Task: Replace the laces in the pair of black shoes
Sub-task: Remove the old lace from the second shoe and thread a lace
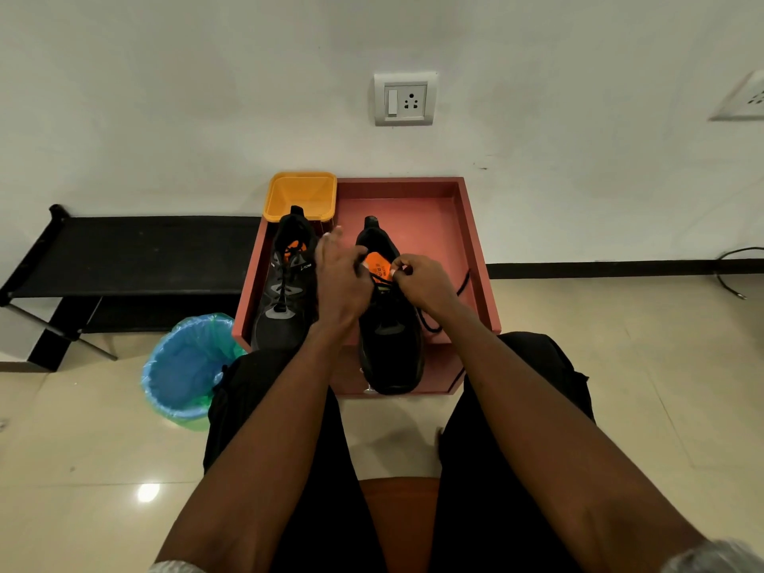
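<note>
Two black shoes with orange insoles stand toe-toward-me on a low reddish table [438, 225]. The left shoe [285, 291] is laced with a black lace. Over the right shoe [390, 337] both hands work at the top eyelets. My right hand [421, 283] pinches a black lace [463, 289] whose free end trails over the table to the right of the shoe. My left hand [341, 275] hovers at the shoe's collar with fingers half spread; what it holds is hidden behind it.
A yellow plastic tub [302, 194] sits at the table's back left corner. A blue bin with a green liner [186, 370] stands on the floor to the left, beside a black low rack [132, 254]. The wall with a socket [405, 99] is right behind.
</note>
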Motion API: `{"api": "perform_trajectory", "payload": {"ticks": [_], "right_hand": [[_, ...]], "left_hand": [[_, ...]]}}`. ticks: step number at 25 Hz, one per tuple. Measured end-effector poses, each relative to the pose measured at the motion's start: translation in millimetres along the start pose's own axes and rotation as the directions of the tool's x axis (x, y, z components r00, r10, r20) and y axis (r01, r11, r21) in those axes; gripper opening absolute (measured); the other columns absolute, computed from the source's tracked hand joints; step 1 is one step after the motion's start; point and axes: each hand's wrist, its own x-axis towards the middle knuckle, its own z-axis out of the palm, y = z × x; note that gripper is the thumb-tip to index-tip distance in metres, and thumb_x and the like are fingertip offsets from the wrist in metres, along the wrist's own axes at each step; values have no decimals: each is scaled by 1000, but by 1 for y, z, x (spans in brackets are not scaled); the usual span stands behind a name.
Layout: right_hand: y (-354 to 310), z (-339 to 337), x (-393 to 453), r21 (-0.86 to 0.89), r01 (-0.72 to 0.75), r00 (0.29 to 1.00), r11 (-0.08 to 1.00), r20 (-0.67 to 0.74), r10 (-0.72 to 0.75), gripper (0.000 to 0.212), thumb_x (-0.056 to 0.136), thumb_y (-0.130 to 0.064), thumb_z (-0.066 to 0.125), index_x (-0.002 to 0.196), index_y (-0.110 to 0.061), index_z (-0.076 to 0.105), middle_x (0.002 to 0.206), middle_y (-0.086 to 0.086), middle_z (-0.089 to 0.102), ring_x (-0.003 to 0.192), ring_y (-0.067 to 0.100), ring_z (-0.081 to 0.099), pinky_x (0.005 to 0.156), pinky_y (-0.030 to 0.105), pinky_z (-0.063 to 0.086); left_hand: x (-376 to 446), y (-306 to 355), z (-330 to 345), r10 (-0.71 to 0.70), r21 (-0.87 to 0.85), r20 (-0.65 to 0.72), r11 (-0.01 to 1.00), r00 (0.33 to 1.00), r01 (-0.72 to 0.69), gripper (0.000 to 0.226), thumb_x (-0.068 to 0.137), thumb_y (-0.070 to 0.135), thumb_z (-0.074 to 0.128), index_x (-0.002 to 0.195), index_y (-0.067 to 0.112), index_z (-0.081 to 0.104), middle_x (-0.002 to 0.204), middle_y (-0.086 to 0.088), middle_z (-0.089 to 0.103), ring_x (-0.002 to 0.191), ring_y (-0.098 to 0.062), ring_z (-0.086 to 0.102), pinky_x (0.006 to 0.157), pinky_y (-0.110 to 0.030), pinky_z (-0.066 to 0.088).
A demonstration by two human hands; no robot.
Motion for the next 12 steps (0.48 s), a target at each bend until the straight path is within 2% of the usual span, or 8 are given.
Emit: {"api": "perform_trajectory", "payload": {"ticks": [2, 4, 7, 9, 10, 11, 12], "right_hand": [[0, 0, 1, -1, 2, 1000, 1000, 6, -2, 16, 94, -21, 54, 89, -19, 70, 78, -1, 67, 62, 13, 58, 55, 32, 48], [0, 0, 1, 7, -3, 1000, 1000, 15, 3, 17, 94, -22, 54, 85, -21, 69, 75, -1, 67, 59, 12, 57, 53, 28, 44], [1, 0, 2, 19, -11, 1000, 1000, -1, 11, 18, 91, -22, 54, 82, -24, 69, 74, -2, 67, 62, 15, 59, 54, 31, 46], [1, 1, 2, 8, -10, 1000, 1000, -5, 10, 18, 90, -20, 54, 82, -24, 69, 74, -2, 66, 63, 16, 59, 54, 30, 44], [1, 1, 1, 2, -16, 1000, 1000, -8, 16, 17, 89, -20, 54, 83, -24, 70, 75, -1, 66, 64, 16, 60, 55, 29, 44], [1, -1, 1, 0, -27, 1000, 1000, -11, 27, 17, 89, -19, 54, 84, -23, 70, 77, -1, 67, 66, 17, 61, 56, 29, 45], [2, -2, 2, 4, -34, 999, 999, -15, 35, 17, 89, -19, 54, 85, -23, 70, 79, -1, 67, 68, 17, 62, 57, 29, 46]], "left_hand": [[-4, -1, 11, 111, 93, 259, 986, 959, -139, 31, 94, 15, 56, 123, 14, 67, 161, -11, 23, 149, -32, 11, 121, -45, 17], [-7, -1, 16, 139, 53, 344, 985, 929, -166, 27, 97, 15, 53, 119, 7, 67, 157, -12, 30, 145, -33, 24, 118, -43, 25], [-8, 0, 17, 117, -63, 284, 993, 952, -103, 14, 96, 8, 52, 98, 1, 65, 149, -13, 38, 131, -30, 43, 108, -37, 36], [-8, 3, 11, 63, -115, 179, 992, 982, -43, 9, 95, 7, 53, 88, 6, 59, 141, -10, 46, 122, -27, 50, 100, -37, 42], [-7, 4, 7, -14, -169, 104, 985, 994, 31, 9, 96, 8, 52, 89, 9, 57, 133, -8, 52, 116, -26, 54, 96, -38, 46], [-5, 7, 2, -128, -296, 14, 947, 992, 126, 7, 98, 10, 51, 92, 11, 54, 123, -7, 56, 109, -26, 59, 92, -39, 51], [-2, 8, -5, -274, -476, -55, 853, 960, 216, 5, 99, 11, 48, 97, 12, 52, 115, -10, 59, 102, -26, 63, 86, -38, 56]]}}
